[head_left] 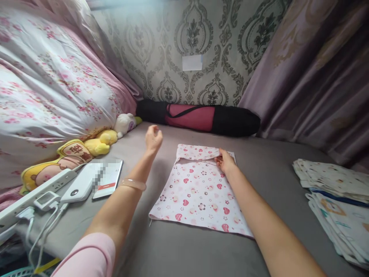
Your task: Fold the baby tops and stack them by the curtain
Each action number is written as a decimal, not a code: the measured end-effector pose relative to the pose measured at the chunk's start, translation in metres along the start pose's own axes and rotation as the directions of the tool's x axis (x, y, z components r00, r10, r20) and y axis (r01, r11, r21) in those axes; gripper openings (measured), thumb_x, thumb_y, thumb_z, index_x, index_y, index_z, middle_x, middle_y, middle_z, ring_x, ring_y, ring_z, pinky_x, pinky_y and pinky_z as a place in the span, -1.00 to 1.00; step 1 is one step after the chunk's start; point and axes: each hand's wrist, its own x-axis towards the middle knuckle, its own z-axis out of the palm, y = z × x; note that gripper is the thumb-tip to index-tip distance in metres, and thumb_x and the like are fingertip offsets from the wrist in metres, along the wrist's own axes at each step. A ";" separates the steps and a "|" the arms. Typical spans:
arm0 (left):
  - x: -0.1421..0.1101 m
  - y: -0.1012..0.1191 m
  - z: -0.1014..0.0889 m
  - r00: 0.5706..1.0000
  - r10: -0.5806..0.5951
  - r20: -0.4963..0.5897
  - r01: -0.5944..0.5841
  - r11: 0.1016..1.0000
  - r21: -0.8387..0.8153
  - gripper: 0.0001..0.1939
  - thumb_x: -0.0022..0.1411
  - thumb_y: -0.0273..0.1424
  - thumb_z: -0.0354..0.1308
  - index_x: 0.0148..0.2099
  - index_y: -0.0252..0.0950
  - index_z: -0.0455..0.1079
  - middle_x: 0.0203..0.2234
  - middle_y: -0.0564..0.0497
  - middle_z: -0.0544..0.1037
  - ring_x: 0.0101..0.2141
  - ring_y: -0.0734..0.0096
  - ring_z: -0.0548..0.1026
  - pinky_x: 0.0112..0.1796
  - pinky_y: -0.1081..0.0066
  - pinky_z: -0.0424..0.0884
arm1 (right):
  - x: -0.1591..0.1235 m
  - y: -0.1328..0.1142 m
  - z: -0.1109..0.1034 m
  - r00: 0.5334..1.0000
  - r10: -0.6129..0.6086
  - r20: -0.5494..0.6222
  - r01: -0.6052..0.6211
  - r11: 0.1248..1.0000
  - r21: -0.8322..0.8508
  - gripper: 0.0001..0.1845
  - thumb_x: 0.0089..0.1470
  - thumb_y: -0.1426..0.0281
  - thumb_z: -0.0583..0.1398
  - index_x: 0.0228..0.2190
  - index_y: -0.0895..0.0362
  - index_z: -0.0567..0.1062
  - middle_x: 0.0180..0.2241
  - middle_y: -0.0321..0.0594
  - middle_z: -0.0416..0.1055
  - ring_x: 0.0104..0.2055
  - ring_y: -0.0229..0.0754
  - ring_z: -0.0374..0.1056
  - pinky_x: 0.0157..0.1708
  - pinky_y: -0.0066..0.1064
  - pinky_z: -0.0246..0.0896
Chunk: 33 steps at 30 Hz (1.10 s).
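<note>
A white cloth [201, 192] printed with pink hearts and small flowers lies spread on the grey bed sheet. Its far edge is folded over into a flap [196, 151] that stands slightly raised. My right hand [226, 161] grips this flap near its right end, thumb on top and fingers curled at the fold. To the left of the cloth, my left hand [154, 139] is raised above the sheet, apart from the cloth. Its fingers are loosely curled with a gap to the thumb, and nothing shows in it. A pale bangle [133, 184] circles the left forearm.
Folded cloths [337, 207] are stacked at the right. A black and red long bag [190, 117] lies along the wall. On the left are a phone [113, 179], a white power bank [82, 184], a power strip [37, 196] with cables, and plush toys [100, 143].
</note>
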 end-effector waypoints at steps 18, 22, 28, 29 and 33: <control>-0.065 -0.039 0.047 0.509 0.484 0.712 -0.704 0.710 0.021 -0.64 0.04 -0.63 -0.03 -0.14 -0.29 0.41 -0.16 -0.14 0.47 -0.13 0.16 0.38 -0.07 0.21 0.35 | 0.016 0.008 -0.057 0.933 -0.357 0.053 0.302 0.694 -0.654 -0.86 -0.02 0.35 0.17 -0.51 0.14 0.48 -0.73 -0.29 0.32 -0.63 -0.22 0.29 -0.69 -0.51 0.05; -0.067 -0.045 0.046 0.418 0.592 0.689 -0.765 0.639 -0.084 -0.52 0.06 -0.65 -0.05 0.02 -0.25 0.37 0.03 -0.13 0.42 0.07 0.18 0.32 0.09 0.20 0.28 | 0.014 0.006 -0.066 0.839 -0.515 0.172 0.384 0.339 -0.859 -0.77 0.05 0.29 0.12 -0.36 0.12 0.54 -0.49 -0.15 0.49 -0.36 -0.09 0.42 -0.47 -0.44 0.15; -0.064 -0.054 0.047 0.413 0.563 0.716 -0.736 0.669 -0.102 -0.48 0.10 -0.59 -0.03 0.13 -0.27 0.32 0.20 -0.17 0.29 0.23 0.14 0.20 0.18 0.20 0.20 | 0.003 0.004 -0.069 0.772 -0.579 0.261 0.392 0.112 -0.913 -0.69 0.16 0.32 0.04 -0.17 0.11 0.51 -0.22 -0.04 0.52 -0.21 -0.05 0.42 -0.34 -0.39 0.14; -0.064 -0.054 0.046 0.435 0.538 0.722 -0.717 0.692 -0.084 -0.49 0.11 -0.56 -0.02 0.13 -0.26 0.32 0.20 -0.16 0.29 0.23 0.15 0.22 0.19 0.21 0.20 | 0.002 0.005 -0.069 0.752 -0.593 0.289 0.414 0.083 -0.907 -0.70 0.17 0.33 0.04 -0.15 0.10 0.50 -0.20 -0.05 0.52 -0.19 -0.05 0.42 -0.32 -0.39 0.13; -0.066 -0.050 0.043 0.533 0.421 0.734 -0.613 0.790 -0.008 -0.56 0.22 -0.31 0.06 0.13 -0.26 0.35 0.21 -0.19 0.30 0.24 0.05 0.20 0.21 0.13 0.13 | 0.003 0.006 -0.071 0.769 -0.560 0.309 0.393 0.033 -0.919 -0.72 0.21 0.32 0.04 -0.13 0.10 0.48 -0.17 -0.04 0.50 -0.14 -0.04 0.40 -0.27 -0.37 0.14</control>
